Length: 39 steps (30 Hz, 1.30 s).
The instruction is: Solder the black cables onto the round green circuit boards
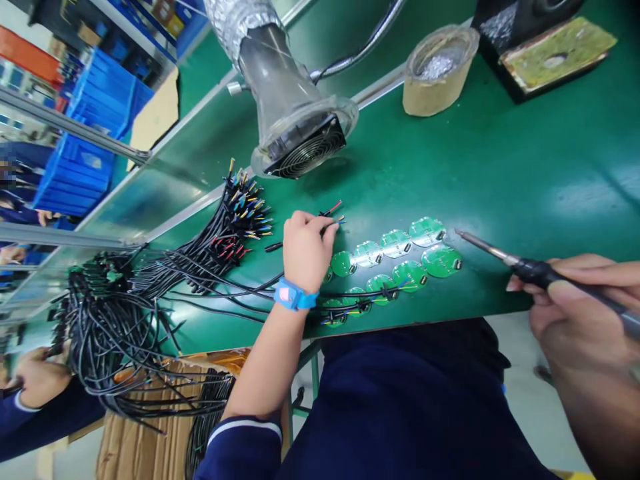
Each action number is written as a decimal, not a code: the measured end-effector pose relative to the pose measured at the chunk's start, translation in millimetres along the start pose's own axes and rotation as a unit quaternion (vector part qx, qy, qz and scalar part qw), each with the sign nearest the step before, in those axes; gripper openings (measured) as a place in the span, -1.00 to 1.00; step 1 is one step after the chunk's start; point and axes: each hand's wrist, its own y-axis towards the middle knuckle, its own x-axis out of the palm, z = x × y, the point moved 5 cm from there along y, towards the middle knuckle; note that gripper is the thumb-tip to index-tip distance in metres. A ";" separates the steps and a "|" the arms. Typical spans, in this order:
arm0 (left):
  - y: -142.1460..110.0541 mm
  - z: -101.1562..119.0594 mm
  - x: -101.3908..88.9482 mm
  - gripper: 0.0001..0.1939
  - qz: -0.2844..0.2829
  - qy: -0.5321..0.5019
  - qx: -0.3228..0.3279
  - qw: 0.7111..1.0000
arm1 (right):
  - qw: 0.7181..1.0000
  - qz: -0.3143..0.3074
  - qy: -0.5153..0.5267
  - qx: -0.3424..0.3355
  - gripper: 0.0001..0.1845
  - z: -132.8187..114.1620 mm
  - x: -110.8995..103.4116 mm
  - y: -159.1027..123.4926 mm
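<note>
My left hand, with a blue wrist strap, pinches a black cable near its stripped end, where thin coloured wires stick out. To its right lie two rows of round green circuit boards on the bench. Black cables with bared wires lie across several boards of the nearer row. At the right, my right hand is closed around a soldering iron. The iron's tip points left, just right of the boards and apart from them.
A big bundle of black cables lies at left beside a co-worker's hand. Above the boards hangs a fume extractor duct. A tape roll and a yellow sponge are at the back right. A cardboard box stands below.
</note>
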 end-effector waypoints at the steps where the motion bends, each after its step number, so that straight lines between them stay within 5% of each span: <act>1: 6.5 -7.5 3.9 -0.89 -0.007 0.016 0.011 1.000 | 1.000 -0.003 -0.003 -0.001 -0.82 1.1 -0.9 -0.8; 7: 14.3 -8.6 8.6 -0.92 -0.051 0.036 0.092 0.994 | 0.999 -0.030 -0.010 -0.033 -0.83 2.0 -0.5 -1.6; 13: -24.5 56.9 -11.1 -0.88 -0.033 -0.075 0.161 0.983 | 0.993 -0.110 0.030 -0.010 -0.82 -7.9 -2.0 -4.8; 17: -48.9 104.4 7.4 -0.91 -0.094 -0.134 0.139 0.977 | 0.988 -0.155 0.017 -0.014 -0.77 -19.3 -6.6 -12.5; 20: -54.7 120.9 22.5 -0.85 -0.079 -0.092 0.155 0.980 | 0.982 -0.184 0.027 -0.019 -0.67 -24.8 -9.4 -17.2; 26: -56.7 123.2 35.1 -0.84 -0.071 -0.014 0.248 0.966 | 0.974 -0.226 0.008 -0.021 -0.60 -31.8 -11.4 -19.9; 39: -57.8 124.4 33.3 -0.86 -0.046 -0.015 0.269 0.962 | 0.958 -0.256 -0.101 -0.080 -0.69 -40.4 0.4 -19.5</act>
